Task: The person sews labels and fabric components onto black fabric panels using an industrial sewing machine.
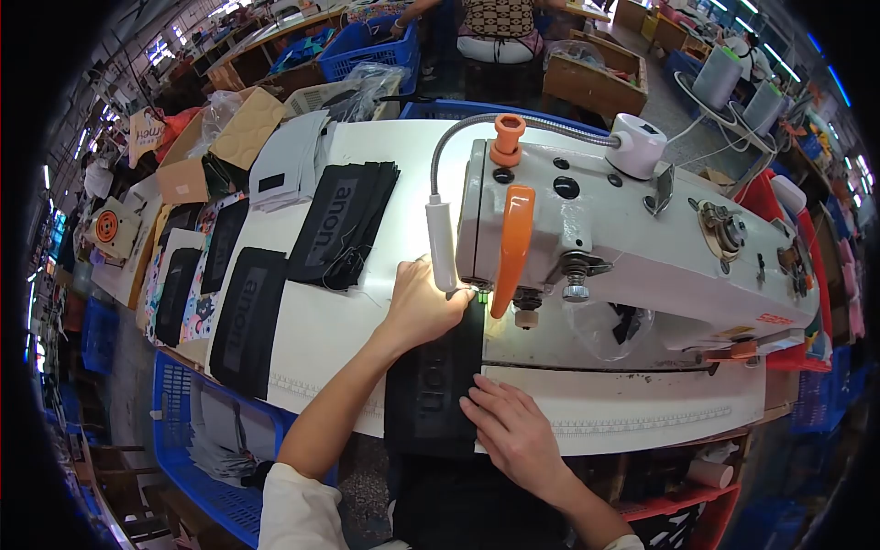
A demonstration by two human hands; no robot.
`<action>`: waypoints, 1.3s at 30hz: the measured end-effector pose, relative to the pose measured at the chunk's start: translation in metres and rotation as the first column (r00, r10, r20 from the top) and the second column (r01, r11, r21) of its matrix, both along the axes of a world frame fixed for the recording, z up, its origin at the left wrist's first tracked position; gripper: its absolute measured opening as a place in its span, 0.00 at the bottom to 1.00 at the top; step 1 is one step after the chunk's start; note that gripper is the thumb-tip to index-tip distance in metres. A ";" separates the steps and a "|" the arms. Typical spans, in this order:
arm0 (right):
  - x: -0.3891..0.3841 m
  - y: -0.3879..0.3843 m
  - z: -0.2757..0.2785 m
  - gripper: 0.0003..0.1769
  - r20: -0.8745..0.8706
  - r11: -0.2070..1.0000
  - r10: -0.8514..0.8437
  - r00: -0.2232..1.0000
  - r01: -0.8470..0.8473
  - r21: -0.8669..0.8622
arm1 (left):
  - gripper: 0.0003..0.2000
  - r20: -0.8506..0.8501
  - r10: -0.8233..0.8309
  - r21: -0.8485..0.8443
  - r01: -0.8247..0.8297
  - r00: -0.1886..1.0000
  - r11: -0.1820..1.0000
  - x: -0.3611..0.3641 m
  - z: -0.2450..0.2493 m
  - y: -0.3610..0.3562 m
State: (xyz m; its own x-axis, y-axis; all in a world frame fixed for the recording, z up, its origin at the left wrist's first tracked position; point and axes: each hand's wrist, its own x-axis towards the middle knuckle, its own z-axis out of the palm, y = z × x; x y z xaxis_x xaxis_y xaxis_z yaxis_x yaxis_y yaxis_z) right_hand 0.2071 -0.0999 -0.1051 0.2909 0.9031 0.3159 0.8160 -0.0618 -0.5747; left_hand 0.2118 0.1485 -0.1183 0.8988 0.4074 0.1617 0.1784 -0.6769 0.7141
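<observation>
left hand [423,307] pressing flat, fingers open, on black fabric [431,394] by the sewing machine [632,247] | right hand [513,431] lying open on its edge

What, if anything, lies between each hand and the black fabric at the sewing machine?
Nothing visible. The left hand rests on the black fabric beside the sewing machine; the right hand lies flat on its near edge.
</observation>
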 end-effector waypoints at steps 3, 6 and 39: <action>0.000 0.002 -0.001 0.29 -0.007 1.000 0.011 1.000 -0.011 -0.006 | 0.08 0.031 0.015 0.019 -0.015 0.999 1.000 0.003 -0.002 0.003; 0.000 0.003 0.001 0.30 -0.021 1.000 0.003 1.000 -0.003 -0.022 | 0.08 0.064 0.026 0.058 -0.030 0.998 0.998 0.006 -0.001 0.003; -0.048 -0.029 -0.032 0.21 0.196 0.981 -0.154 0.968 0.125 0.151 | 0.19 -0.136 -0.555 0.563 0.526 0.820 0.638 -0.147 0.032 -0.071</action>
State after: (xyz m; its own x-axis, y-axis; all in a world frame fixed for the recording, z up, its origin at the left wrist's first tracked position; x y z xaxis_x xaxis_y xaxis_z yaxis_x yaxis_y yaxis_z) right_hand 0.1592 -0.1291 -0.1366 0.3265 0.8026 0.4992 0.9065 -0.1162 -0.4060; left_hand 0.0647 0.0774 -0.0862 0.9150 -0.3254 0.2384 -0.3704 -0.9119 0.1768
